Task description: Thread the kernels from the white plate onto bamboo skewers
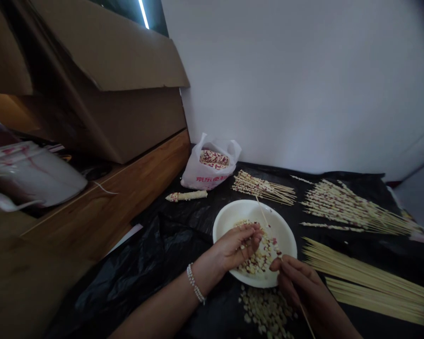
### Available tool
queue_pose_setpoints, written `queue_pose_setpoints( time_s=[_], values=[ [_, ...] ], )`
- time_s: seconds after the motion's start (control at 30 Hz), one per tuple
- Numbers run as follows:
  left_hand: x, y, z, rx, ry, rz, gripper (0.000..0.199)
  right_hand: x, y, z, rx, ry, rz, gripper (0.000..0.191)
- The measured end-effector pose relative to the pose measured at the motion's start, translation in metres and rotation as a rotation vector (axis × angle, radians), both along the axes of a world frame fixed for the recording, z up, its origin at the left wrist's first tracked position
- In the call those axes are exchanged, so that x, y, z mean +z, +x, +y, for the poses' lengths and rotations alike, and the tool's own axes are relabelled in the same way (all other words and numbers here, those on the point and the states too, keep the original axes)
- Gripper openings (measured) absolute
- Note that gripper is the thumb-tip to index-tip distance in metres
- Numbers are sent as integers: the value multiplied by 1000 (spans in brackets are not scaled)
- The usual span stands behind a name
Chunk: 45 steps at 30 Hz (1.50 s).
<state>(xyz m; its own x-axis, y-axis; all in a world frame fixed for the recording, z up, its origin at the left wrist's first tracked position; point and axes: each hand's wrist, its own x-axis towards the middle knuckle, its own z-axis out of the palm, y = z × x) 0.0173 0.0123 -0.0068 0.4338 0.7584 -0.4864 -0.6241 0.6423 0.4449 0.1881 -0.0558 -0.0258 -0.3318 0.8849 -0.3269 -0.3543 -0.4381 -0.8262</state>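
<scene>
My right hand grips a thin bamboo skewer between thumb and fingers. Red and cream corn kernels are threaded along the skewer's middle, just above the fingertips. My left hand, with a beaded bracelet at the wrist, is over the white bowl. Its fingers are curled in toward the thumb, and what they hold is too small to make out. Loose corn kernels lie in the bowl under both hands. More pale kernels are spread on the black plastic sheet just in front of the bowl.
Bare skewers lie at right. Behind them are filled skewers, with another bundle behind the bowl. A plastic bag holds corn cobs; a mostly stripped cob lies nearby. A cardboard box and white bucket stand left.
</scene>
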Motion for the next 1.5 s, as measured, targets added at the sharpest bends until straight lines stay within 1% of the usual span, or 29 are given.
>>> queue_pose_setpoints(
  time_s=[0.1, 0.2, 0.33, 0.5, 0.6, 0.67, 0.73, 0.83, 0.97, 1.0, 1.07, 1.2, 1.33, 1.43, 1.5],
  values=[
    [-1, 0, 1, -25, -10, -41, 7, -2, 0, -3, -2, -40, -19, 30],
    [-2, 0, 0, -34, -12, -70, 8, 0, -2, -5, -17, -42, -75, 32],
    [-3, 0, -1, -56, -25, -74, 11, 6, -3, -10, -61, 21, -139, 32],
    [-2, 1, -3, -51, -7, -63, 10, 9, 0, -13, -43, 108, -142, 32],
    [-2, 2, -2, -56, 0, -22, 13, 7, 0, -13, -55, 90, -141, 31],
    [-3, 2, 0, -62, 4, 4, 15, 6, -2, -11, -94, 61, -137, 31],
    [-2, 2, 1, -52, 16, 18, 13, 4, -3, -9, -81, 26, -136, 31],
    [0, 2, 2, -32, 33, 23, 16, 3, -2, -6, -48, -2, -104, 30],
    [4, -3, -1, 24, 115, 68, 9, 5, -1, -7, 54, -23, -9, 30],
    [5, -5, -2, 62, 134, 86, 9, 7, -2, -8, 89, -27, 5, 29],
    [5, -10, -2, 75, 162, 101, 12, 10, -4, -12, 141, -46, 51, 28],
    [3, -17, 0, 163, 180, 128, 14, 12, -10, -22, 216, -80, 181, 25],
    [3, -21, 4, 185, 159, 145, 12, 9, -12, -29, 312, -70, 166, 27],
    [4, -22, 6, 234, 154, 150, 12, 7, -13, -31, 377, -38, 164, 31],
    [5, -22, 7, 260, 154, 145, 13, 7, -14, -32, 407, -32, 171, 31]
  ],
)
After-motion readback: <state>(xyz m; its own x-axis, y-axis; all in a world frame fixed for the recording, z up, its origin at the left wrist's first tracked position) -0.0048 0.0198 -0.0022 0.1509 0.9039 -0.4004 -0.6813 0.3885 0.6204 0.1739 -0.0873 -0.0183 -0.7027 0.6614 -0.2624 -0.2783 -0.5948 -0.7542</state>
